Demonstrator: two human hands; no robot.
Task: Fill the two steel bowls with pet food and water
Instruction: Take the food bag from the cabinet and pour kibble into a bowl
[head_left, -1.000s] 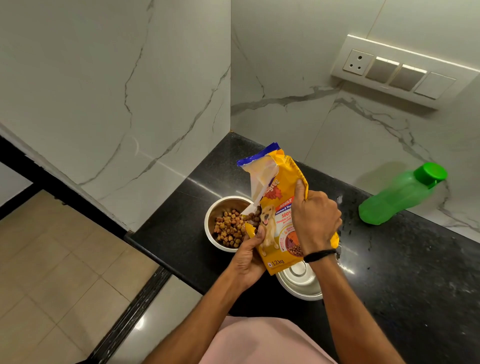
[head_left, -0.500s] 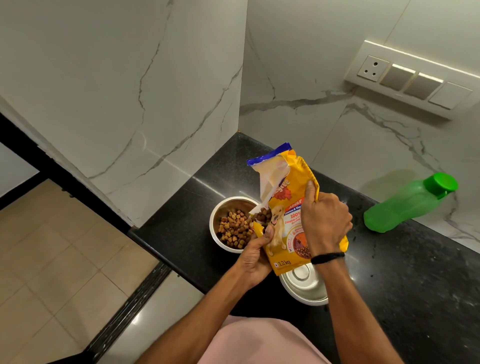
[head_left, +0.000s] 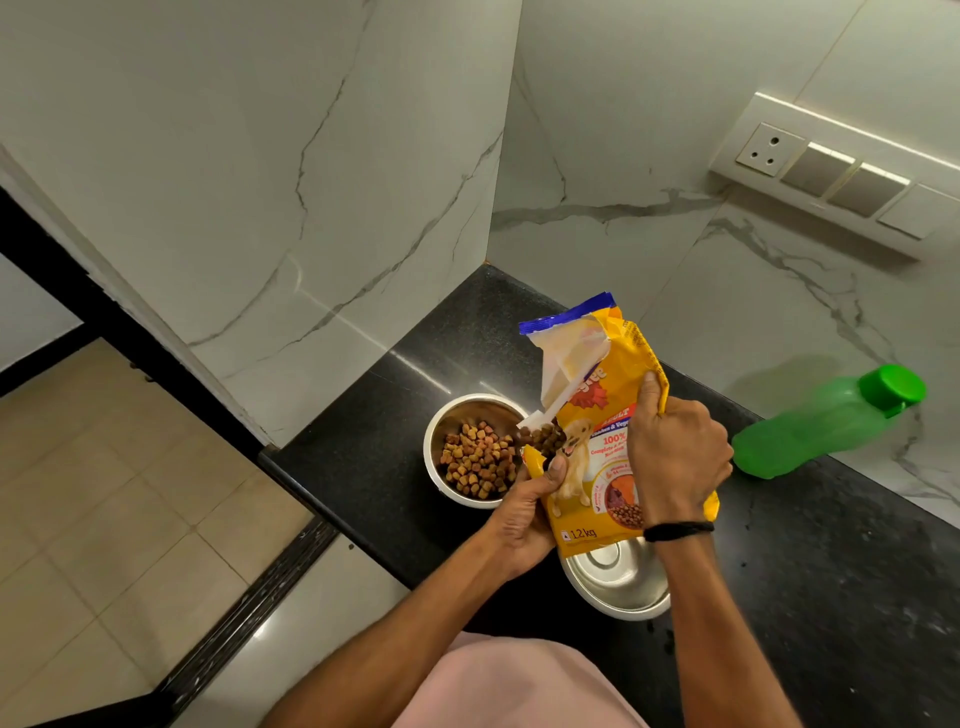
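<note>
A yellow pet food bag (head_left: 597, 410) is tilted over the left steel bowl (head_left: 441, 431), which holds brown kibble (head_left: 478, 460). Kibble shows at the bag's torn opening just above the bowl's right rim. My left hand (head_left: 524, 514) pinches the bag's lower edge beside the opening. My right hand (head_left: 675, 457) grips the bag's right side from above. A second steel bowl (head_left: 618, 582), with nothing in it, sits nearer to me, partly hidden under the bag. A green water bottle (head_left: 826, 421) with its cap on lies on its side at the right.
The black granite counter (head_left: 831, 597) runs into a corner of white marble walls. Its front-left edge drops to a tiled floor (head_left: 104, 493). A switch panel (head_left: 841, 171) is on the right wall.
The view has shifted slightly; both hands keep the same hold on the tilted bag. More kibble lies in the left bowl than a second ago.
</note>
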